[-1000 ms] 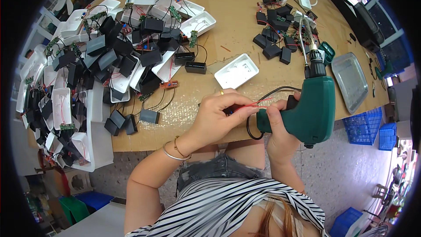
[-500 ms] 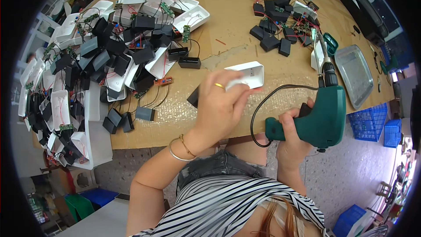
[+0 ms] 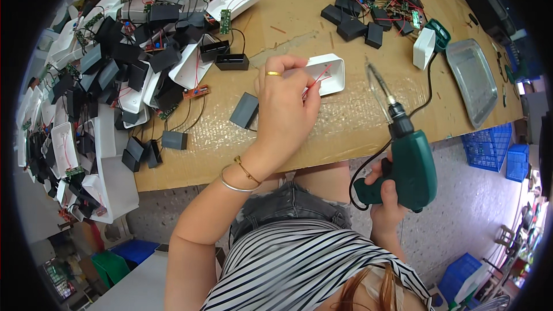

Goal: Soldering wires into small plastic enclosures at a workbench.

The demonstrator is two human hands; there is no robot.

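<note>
My left hand (image 3: pixel 286 103) is closed over a white plastic case (image 3: pixel 336 75), pinching a thin red wire (image 3: pixel 324 76) whose end sticks up above the case. The fingers cover the near end of the case. A dark grey box (image 3: pixel 245 110) lies on the cardboard just left of this hand. My right hand (image 3: pixel 389 203) is wrapped round the handle of a dark green pistol-shaped soldering gun (image 3: pixel 416 171). Its thin metal tip (image 3: pixel 375 72) points up and to the left, to the right of the case and apart from it. A black cord loops beside the handle.
At left is a large heap of white cases (image 3: pixel 233 1) and black boxes (image 3: pixel 164 59) with circuit boards and wires. A smaller pile of black boxes (image 3: pixel 351 29) lies at the back. At right are a green holder (image 3: pixel 440 34), a small white box (image 3: pixel 424 49) and a clear tray (image 3: pixel 472 80).
The soldering gun has swung left, its tip leaving the area beside the small white box and coming nearer the case. A red wire now shows in my left fingers. The whole view has shifted slightly.
</note>
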